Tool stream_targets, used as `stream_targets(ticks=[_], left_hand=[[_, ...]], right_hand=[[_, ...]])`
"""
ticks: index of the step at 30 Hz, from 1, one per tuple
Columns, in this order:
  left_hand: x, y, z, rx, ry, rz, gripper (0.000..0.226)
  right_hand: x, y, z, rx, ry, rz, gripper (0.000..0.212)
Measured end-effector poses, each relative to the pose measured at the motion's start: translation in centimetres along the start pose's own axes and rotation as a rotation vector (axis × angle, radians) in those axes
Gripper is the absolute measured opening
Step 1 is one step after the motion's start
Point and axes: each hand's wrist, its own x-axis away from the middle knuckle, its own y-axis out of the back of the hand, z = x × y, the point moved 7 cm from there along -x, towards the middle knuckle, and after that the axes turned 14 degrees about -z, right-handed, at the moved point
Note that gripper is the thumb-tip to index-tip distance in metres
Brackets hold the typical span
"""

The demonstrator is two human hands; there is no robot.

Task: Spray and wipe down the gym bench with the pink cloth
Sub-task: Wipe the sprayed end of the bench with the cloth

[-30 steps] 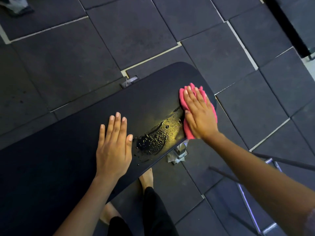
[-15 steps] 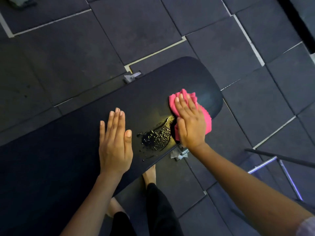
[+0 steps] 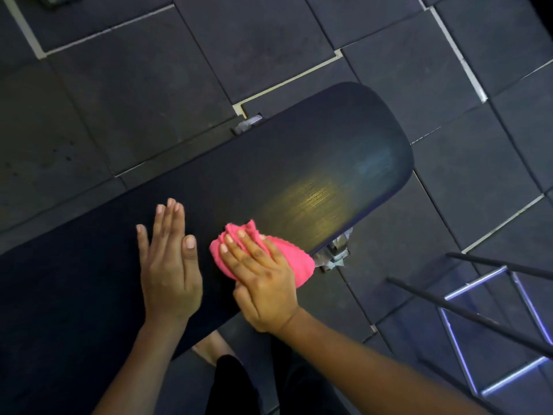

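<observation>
The black padded gym bench (image 3: 314,163) runs from lower left to its rounded end at the upper right. A streaky wet sheen lies on the pad near that end. My right hand (image 3: 263,283) presses the bunched pink cloth (image 3: 299,262) flat on the bench's near edge, fingers straight over it. My left hand (image 3: 170,265) rests flat on the pad just left of the cloth, fingers together and straight. No spray bottle is in view.
Dark rubber floor tiles (image 3: 149,100) with pale seams surround the bench. A metal bench foot (image 3: 336,253) shows under the near edge. A metal frame with dark bars (image 3: 493,322) stands at the lower right. My bare foot and dark-clad leg (image 3: 230,375) are below the bench.
My right hand has dragged the pink cloth from the bench's end leftward to beside my left hand. The pool of droplets is gone, leaving a streaky sheen. My left hand stayed put.
</observation>
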Motion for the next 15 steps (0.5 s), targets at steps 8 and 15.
stream_targets(ticks=[8, 15], left_hand=[[1.2, 2.5, 1.8, -0.042, -0.009, 0.057, 0.052], [3.7, 1.7, 2.3, -0.067, -0.023, 0.104, 0.051]], right_hand=[[-1.0, 6.5, -2.4, -0.842, -0.964, -0.572, 0.027], [-3.6, 12.0, -8.6, -0.323, -0.542, -0.373, 0.057]])
